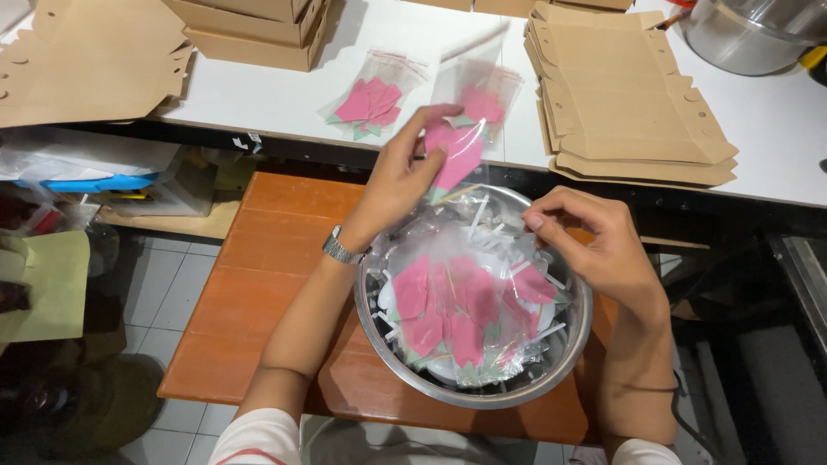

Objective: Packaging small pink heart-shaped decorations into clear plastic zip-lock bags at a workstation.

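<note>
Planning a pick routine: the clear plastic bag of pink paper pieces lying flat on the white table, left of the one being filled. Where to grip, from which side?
Probably the far, sealed edge of the clear plastic bag of pink paper pieces, coming from above. It lies flat on the white table, and that strip looks free of the pink pieces bunched in the middle, so a pinch there gets film only. The left hand is nearest.

Left hand (403,176), wristwatch (339,249) on the wrist, lifting a clear bag of pink paper pieces (461,142) above a steel bowl (564,357) heaped with similar bags. Right hand (594,241) pinched over the bowl's far rim. Another filled bag (372,101) flat on the white worktop (276,95), beside stacked flat cardboard blanks (624,108).
</note>
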